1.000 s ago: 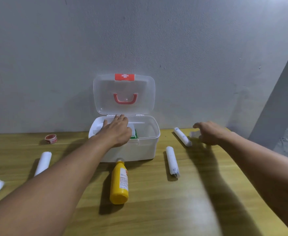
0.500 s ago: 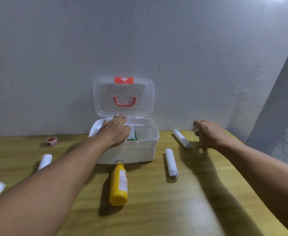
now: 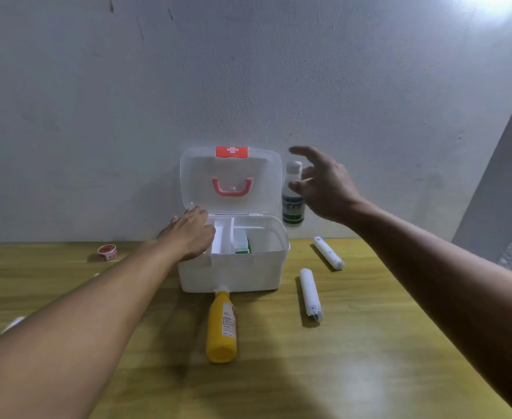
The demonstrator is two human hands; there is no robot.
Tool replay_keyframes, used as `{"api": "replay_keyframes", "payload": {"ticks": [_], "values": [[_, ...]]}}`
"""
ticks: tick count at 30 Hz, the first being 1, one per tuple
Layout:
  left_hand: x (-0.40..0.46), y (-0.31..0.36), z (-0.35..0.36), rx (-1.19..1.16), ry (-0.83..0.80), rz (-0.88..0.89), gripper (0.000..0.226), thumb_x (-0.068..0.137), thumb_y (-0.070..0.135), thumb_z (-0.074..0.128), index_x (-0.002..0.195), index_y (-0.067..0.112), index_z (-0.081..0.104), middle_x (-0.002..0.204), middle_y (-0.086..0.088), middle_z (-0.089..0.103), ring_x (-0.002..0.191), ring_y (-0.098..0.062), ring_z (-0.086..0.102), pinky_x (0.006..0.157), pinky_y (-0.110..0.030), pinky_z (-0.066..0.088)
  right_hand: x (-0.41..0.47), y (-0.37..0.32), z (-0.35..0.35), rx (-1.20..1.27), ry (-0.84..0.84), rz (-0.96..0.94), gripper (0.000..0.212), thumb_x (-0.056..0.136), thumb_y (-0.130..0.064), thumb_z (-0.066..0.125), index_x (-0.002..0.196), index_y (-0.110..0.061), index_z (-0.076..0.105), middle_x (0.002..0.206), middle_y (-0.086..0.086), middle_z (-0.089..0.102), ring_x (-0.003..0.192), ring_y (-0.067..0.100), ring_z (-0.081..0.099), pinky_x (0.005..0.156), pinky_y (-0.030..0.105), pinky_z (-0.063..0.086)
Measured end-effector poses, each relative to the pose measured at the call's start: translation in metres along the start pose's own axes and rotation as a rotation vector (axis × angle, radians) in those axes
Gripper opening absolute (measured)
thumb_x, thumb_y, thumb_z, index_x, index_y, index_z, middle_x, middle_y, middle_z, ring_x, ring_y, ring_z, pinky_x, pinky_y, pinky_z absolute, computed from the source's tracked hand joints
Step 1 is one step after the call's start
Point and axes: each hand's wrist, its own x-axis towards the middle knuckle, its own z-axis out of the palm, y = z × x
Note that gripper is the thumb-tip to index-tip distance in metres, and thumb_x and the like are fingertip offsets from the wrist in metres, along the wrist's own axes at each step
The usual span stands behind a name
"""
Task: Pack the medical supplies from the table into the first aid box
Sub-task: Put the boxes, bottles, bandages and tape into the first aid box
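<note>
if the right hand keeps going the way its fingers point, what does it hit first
Most likely nothing new: the right hand already holds a small clear bottle in the air, fingers pointing left and away. Next in that line is the box's open lid, then the wall, though depth is hard to judge.

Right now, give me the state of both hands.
Left hand: open, palm down on the first aid box rim, holding nothing.
Right hand: raised, holding a small clear bottle.
</note>
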Motion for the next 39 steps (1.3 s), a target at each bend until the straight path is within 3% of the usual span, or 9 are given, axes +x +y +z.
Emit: {"api": "replay_keyframes", "payload": {"ticks": [2,7,14,20,24,29,32,35,39], "values": [[0.000,-0.003,0.006,0.034,-0.025,0.008,0.045,0.095,0.021,0.025,0.134,0.006,0.041,0.151,-0.011,0.035,0.139,-0.027,0.032,0.116,-0.044,0.020,-0.002,-0.006,0.013,0.050,-0.034,0.022,0.042,0.087,-0.017,0.067,0.127,-0.026,0.057,0.108,0.013,0.069,0.096,0.027,0.066,0.082,0.035,0.053],[-0.001,-0.004,0.010,0.133,-0.070,-0.007,0.060,0.097,0.021,0.023,0.154,0.010,0.011,0.165,-0.005,0.003,0.152,-0.019,0.003,0.122,-0.039,0.003,-0.011,-0.011,0.046,0.148,-0.159,0.086,0.033,0.083,-0.013,0.071,0.113,-0.022,0.059,0.105,0.014,0.069,0.087,0.027,0.069,0.079,0.049,0.059],[0.000,-0.006,0.014,0.170,-0.065,-0.002,0.062,0.096,0.017,0.027,0.155,0.011,0.008,0.165,-0.004,0.000,0.152,-0.019,0.002,0.123,-0.040,0.003,-0.021,-0.012,0.076,0.157,-0.337,0.114,0.033,0.084,-0.013,0.071,0.114,-0.018,0.057,0.108,0.012,0.068,0.089,0.027,0.070,0.072,0.045,0.062],[0.001,-0.007,0.015,0.181,-0.069,0.000,0.062,0.096,0.016,0.026,0.155,0.010,0.007,0.165,-0.005,-0.001,0.152,-0.019,0.000,0.123,-0.041,0.001,-0.017,-0.009,0.078,0.138,-0.381,0.131,0.035,0.079,-0.010,0.076,0.109,-0.017,0.059,0.102,0.016,0.070,0.086,0.029,0.071,0.068,0.044,0.062],[0.002,-0.007,0.015,0.189,-0.077,-0.007,0.064,0.094,0.015,0.026,0.154,0.010,0.007,0.165,-0.004,-0.003,0.152,-0.018,-0.001,0.123,-0.041,0.001,-0.017,-0.007,0.080,-0.001,-0.451,0.071,0.036,0.079,-0.014,0.076,0.112,-0.019,0.062,0.108,0.013,0.068,0.091,0.025,0.068,0.078,0.039,0.060],[0.002,-0.006,0.015,0.190,-0.089,-0.001,0.063,0.095,0.019,0.025,0.155,0.010,0.005,0.164,-0.005,-0.003,0.152,-0.018,-0.001,0.123,-0.042,0.001,-0.022,-0.007,0.085,-0.021,-0.458,0.047,0.041,0.082,-0.014,0.073,0.120,-0.019,0.060,0.117,0.010,0.066,0.099,0.023,0.064,0.079,0.030,0.054],[0.000,-0.005,0.014,0.166,-0.058,0.008,0.060,0.096,0.020,0.025,0.154,0.009,0.011,0.164,-0.006,0.005,0.152,-0.020,0.005,0.122,-0.043,0.004,-0.023,-0.008,0.081,-0.028,-0.485,0.054,0.046,0.083,-0.011,0.072,0.125,-0.019,0.057,0.119,0.012,0.066,0.103,0.024,0.065,0.085,0.034,0.056],[-0.001,-0.005,0.015,0.116,0.045,0.022,0.052,0.095,0.019,0.028,0.146,0.007,0.033,0.156,-0.011,0.031,0.145,-0.026,0.024,0.120,-0.048,0.011,-0.028,-0.014,0.073,-0.112,-0.387,-0.024,0.044,0.084,-0.007,0.069,0.126,-0.016,0.057,0.123,0.009,0.065,0.107,0.022,0.064,0.091,0.037,0.055],[0.000,0.000,0.012,0.115,0.140,0.077,0.034,0.094,0.013,0.030,0.117,0.004,0.052,0.135,-0.015,0.051,0.134,-0.031,0.038,0.112,-0.049,0.027,-0.056,-0.033,0.064,-0.231,-0.147,-0.160,0.022,0.083,-0.017,0.068,0.105,-0.016,0.065,0.099,0.004,0.072,0.086,0.019,0.066,0.075,0.037,0.059]]}}
